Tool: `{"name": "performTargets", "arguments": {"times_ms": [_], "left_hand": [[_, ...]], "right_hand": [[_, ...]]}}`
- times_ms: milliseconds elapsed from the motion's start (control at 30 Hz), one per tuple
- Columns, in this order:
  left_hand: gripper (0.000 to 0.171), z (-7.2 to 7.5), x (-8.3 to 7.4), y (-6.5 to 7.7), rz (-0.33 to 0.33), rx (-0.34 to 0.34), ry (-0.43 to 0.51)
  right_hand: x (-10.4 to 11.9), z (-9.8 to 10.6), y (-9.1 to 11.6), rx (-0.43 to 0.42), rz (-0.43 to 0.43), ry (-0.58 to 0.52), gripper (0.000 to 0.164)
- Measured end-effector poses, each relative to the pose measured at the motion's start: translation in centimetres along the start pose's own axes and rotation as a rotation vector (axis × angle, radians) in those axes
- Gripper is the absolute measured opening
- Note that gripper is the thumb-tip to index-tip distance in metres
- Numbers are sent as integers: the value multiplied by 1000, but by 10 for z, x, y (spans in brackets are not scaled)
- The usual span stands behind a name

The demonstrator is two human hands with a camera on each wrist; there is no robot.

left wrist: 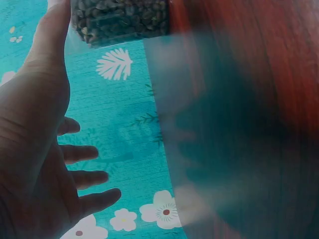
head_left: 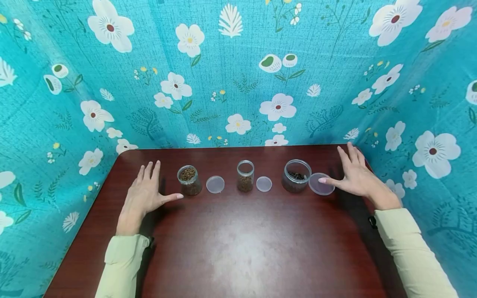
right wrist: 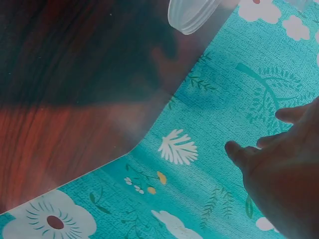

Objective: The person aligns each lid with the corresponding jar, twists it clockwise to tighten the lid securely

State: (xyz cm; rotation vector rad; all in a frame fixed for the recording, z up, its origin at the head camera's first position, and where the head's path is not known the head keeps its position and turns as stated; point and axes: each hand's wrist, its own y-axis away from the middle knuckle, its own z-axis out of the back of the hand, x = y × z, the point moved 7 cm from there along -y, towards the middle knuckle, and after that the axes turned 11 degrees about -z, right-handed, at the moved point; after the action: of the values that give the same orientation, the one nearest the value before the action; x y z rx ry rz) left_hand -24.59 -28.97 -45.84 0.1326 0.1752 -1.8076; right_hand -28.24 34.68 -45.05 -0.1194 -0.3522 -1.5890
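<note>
My left hand (head_left: 141, 195) is held with fingers spread beside a clear jar (head_left: 191, 188) filled with brown granules, its thumb pointing toward the jar. The left wrist view shows that jar (left wrist: 120, 21) near the thumb. On the right, my right hand (head_left: 355, 177) has its fingers spread, and its thumb overlaps a large translucent lid (head_left: 321, 189). Beside that lid stands a wide, open jar (head_left: 294, 185) with dark pieces low inside. Part of the lid (right wrist: 192, 15) shows in the right wrist view. Neither hand holds anything.
Between the hands stands a narrow open jar (head_left: 245, 182), part filled with brown granules. Two smaller round lids, a left lid (head_left: 215, 184) and a middle lid (head_left: 263, 184), lie on the dark red table (head_left: 238, 231). A turquoise flowered cloth (head_left: 223, 74) surrounds the back and sides.
</note>
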Motion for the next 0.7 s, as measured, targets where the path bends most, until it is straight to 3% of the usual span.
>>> {"name": "performTargets", "arguments": {"times_ms": [700], "left_hand": [[135,-9,-15,-1,-38,-12,62]], "right_hand": [[30,20,5,-62,60,6,129]]}}
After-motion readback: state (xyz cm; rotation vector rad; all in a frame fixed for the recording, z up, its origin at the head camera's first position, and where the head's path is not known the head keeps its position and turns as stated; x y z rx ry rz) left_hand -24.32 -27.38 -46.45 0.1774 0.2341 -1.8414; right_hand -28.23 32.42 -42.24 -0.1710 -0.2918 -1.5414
